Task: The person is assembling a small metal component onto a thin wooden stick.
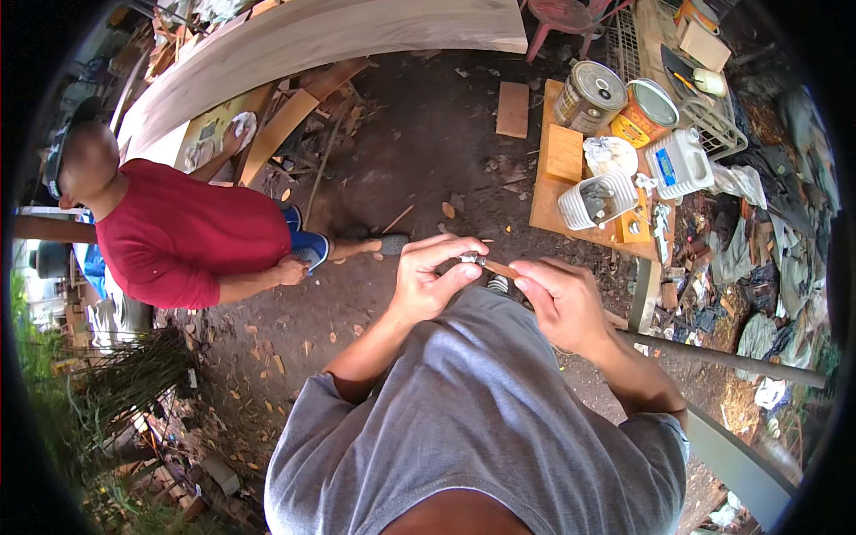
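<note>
In front of my grey shirt, both hands are raised and close together. My left hand point(434, 278) pinches a small dark and silvery piece point(473, 258) between thumb and fingers. My right hand point(567, 305) grips the end of a slim reddish-brown stick point(501, 268), which runs across to the silvery piece. Whether the two are joined as one tool is too small to tell. A thin pointed brown tip shows just beyond my left fingertips.
To the right, a wooden table point(546, 214) bears a metal can point(590, 96), an orange paint bucket point(645, 111), a white basket point(599, 200) and a plastic jug point(679, 163). At left, a person in a red shirt point(192, 227) rests a hand holding white cloth near a long board point(321, 45).
</note>
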Demonstrator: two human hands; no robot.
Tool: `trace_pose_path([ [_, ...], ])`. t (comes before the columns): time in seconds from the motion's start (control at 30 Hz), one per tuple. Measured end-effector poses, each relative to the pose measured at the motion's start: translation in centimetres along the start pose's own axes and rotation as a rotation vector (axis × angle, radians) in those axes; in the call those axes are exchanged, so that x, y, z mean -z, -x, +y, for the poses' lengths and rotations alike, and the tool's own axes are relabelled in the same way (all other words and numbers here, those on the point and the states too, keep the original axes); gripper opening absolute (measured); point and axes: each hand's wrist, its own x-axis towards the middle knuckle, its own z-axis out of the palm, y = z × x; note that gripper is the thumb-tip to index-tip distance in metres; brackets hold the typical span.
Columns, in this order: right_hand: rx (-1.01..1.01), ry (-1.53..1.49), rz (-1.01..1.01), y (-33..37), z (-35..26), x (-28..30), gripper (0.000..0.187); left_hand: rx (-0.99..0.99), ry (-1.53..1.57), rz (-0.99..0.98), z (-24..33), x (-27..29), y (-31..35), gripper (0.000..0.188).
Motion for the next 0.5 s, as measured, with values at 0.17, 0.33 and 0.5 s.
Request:
trace_pose_path([
  [0.17, -0.076, -0.156, 0.225, 1.0, 1.7, 0.1, 0.017, 0.250, 0.270, 0.308, -4.0, 2.9, 1.6, 0.025],
  [0.33, -0.009, -0.007, 0.139, 0.5, 1.4, 0.4, 0.016, 0.441, 0.803, 0.100, -3.8, 2.2, 3.1, 0.046],
  [0.5, 0.031, 0.056, 0.038, 0.0, 0.1, 0.1, 0.016, 0.392, 1.008, 0.006, -2.7, 1.0, 2.7, 0.044],
])
